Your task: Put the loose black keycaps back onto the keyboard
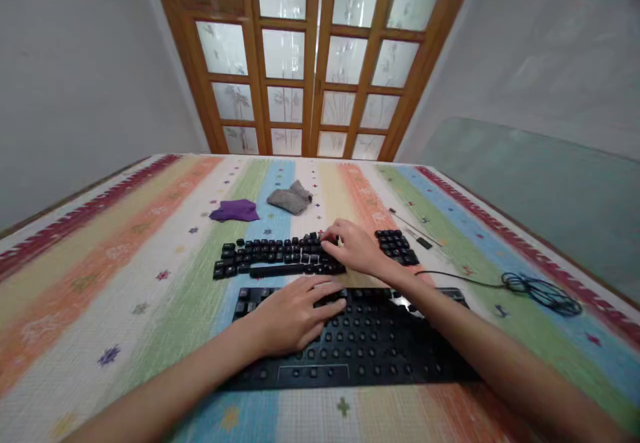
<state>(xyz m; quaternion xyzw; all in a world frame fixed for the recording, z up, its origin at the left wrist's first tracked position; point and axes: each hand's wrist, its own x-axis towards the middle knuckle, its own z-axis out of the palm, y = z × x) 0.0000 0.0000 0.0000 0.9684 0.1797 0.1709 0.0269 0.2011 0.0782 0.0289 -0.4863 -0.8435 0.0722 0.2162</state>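
A black keyboard (380, 343) lies in front of me, most of its keys stripped to bare switches, with some keycaps left along the top row. My left hand (303, 313) rests on its upper left part, palm down, fingers stretched toward the top row. Beyond the keyboard, loose black keycaps (273, 250) are laid out in rows. At the right end of these rows is my right hand (353, 248), thumb and forefinger closed on a keycap there; the fingers largely hide it. A separate block of number-pad keycaps (397, 246) sits to the right of that hand.
A purple cloth (235, 210) and a grey cloth (291, 198) lie behind the keycaps. To the right are a thin stick (415, 226), a small dark piece (424, 243) and a coiled black cable (540, 293). A striped cloth (165, 310) covers the table.
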